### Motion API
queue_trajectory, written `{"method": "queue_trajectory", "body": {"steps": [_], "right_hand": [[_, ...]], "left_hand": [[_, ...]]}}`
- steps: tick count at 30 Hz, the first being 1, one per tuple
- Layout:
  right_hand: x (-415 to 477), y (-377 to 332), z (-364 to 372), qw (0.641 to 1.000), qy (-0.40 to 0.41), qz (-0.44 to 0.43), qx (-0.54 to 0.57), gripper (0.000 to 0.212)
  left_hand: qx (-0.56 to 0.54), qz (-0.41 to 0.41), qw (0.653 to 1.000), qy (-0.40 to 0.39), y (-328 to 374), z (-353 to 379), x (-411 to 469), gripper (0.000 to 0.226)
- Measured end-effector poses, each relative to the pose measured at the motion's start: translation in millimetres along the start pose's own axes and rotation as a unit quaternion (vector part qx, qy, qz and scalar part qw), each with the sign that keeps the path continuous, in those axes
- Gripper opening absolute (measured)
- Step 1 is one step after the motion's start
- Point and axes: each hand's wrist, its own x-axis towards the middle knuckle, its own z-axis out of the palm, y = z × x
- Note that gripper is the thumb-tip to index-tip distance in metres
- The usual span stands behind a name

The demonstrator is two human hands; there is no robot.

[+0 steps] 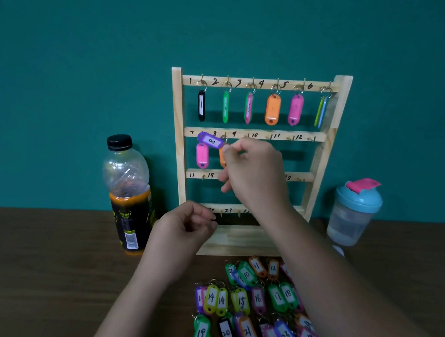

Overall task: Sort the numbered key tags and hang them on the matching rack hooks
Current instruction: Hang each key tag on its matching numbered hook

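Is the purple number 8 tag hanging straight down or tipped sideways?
Tipped sideways. The purple 8 tag lies nearly level, its ring end held by the right hand, while the pink tag below hangs straight down.
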Motion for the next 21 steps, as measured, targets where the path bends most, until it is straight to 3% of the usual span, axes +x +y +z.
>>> {"method": "queue_trajectory", "body": {"steps": [11, 18, 21], "right_hand": [[-70.2, 62.7, -25.1, 0.996, -0.069, 0.060, 0.015, 0.019], [-85.2, 112.9, -33.3, 0.951, -0.229, 0.066, -0.197, 0.007], [-90.4, 122.7, -34.2, 0.924, -0.293, 0.083, -0.233, 0.017]], "left_hand": [[0.237, -0.032, 0.963, -0.124, -20.2, 28.6, -4.6, 0.008], [0.312, -0.030, 0.940, -0.135, -31.8, 44.1, -4.2, 0.015], [0.327, -0.022, 0.935, -0.134, -33.4, 50.1, -5.5, 0.012]]}}
